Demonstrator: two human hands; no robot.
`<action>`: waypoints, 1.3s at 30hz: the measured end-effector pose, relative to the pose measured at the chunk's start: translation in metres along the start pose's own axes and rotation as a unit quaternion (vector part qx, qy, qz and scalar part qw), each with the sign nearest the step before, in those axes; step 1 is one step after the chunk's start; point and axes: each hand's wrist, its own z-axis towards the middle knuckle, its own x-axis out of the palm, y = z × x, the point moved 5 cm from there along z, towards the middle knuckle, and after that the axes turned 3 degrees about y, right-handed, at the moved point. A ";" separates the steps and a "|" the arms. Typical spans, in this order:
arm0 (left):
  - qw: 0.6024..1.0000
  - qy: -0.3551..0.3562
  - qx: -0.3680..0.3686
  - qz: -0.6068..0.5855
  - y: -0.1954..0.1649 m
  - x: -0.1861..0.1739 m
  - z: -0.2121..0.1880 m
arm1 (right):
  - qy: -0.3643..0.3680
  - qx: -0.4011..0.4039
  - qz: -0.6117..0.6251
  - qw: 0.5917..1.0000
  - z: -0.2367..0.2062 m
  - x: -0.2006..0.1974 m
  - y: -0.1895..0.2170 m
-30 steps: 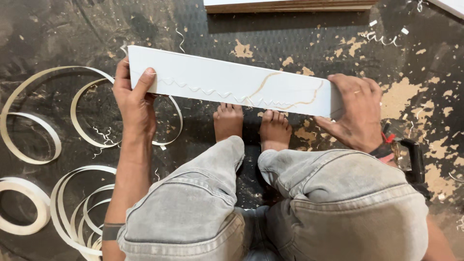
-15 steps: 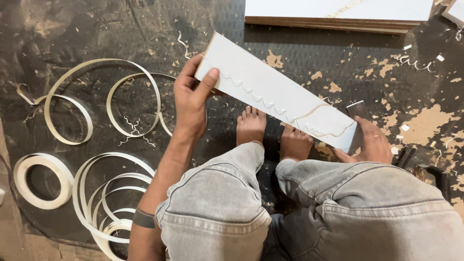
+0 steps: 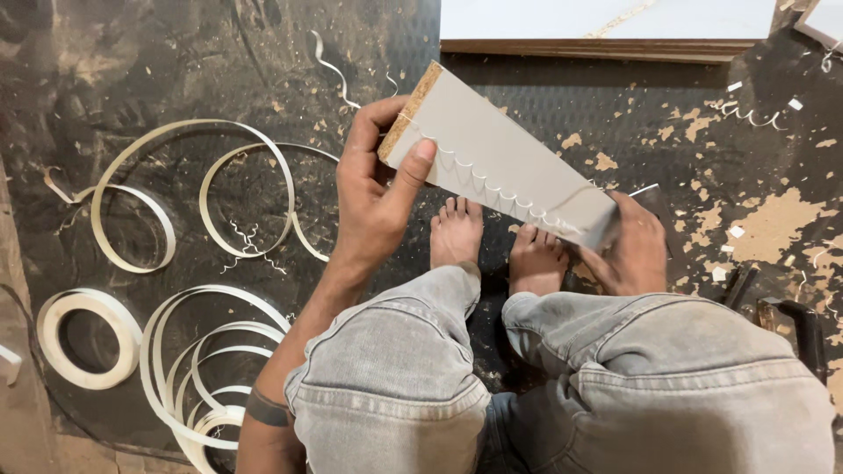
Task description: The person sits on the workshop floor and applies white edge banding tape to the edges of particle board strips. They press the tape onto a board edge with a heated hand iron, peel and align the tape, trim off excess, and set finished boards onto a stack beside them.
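A: What is the biggest thing in the picture?

B: The dark floor [image 3: 219,53], with wood chips at the right side. At the upper edge lies a white panel [image 3: 606,22].

A: And what does the person hold?

B: A long white board [image 3: 500,167], tilted, in the centre of the frame, above the bare feet [image 3: 457,233]. Its raw chipboard end points to the upper left.

A: How are the hands?

B: The left hand [image 3: 378,197] grasps the upper end of the board, thumb on its face. The right hand [image 3: 628,250] is closed around the lower end.

A: Something smaller?

B: Curled white strips [image 3: 206,189] and a tape roll [image 3: 88,338] lie at the left.
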 end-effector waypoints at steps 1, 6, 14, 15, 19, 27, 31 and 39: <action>0.999 0.014 0.024 0.034 -0.007 0.003 0.002 | -0.003 -0.002 0.017 1.000 0.011 -0.001 0.009; 0.963 0.069 0.073 0.248 -0.026 0.023 0.023 | 0.034 -0.046 0.172 0.983 0.063 -0.030 0.070; 0.931 0.105 0.157 0.311 -0.044 0.060 0.030 | 0.066 -0.111 0.301 0.945 0.084 -0.136 0.126; 0.927 0.110 0.167 0.317 -0.046 0.065 0.033 | 0.048 -0.135 0.303 0.942 0.085 -0.149 0.132; 0.914 0.134 0.174 0.341 -0.056 0.083 0.034 | 0.024 -0.162 0.315 0.935 0.083 -0.189 0.158; 0.896 0.159 0.217 0.354 -0.067 0.097 0.036 | -0.025 -0.224 0.379 0.897 0.077 -0.213 0.172; 0.901 0.165 0.207 0.344 -0.059 0.091 0.035 | -0.022 -0.189 0.453 0.871 0.065 -0.189 0.159; 0.906 0.163 0.206 0.332 -0.043 0.080 0.033 | 0.017 -0.060 0.307 0.950 0.029 -0.115 0.102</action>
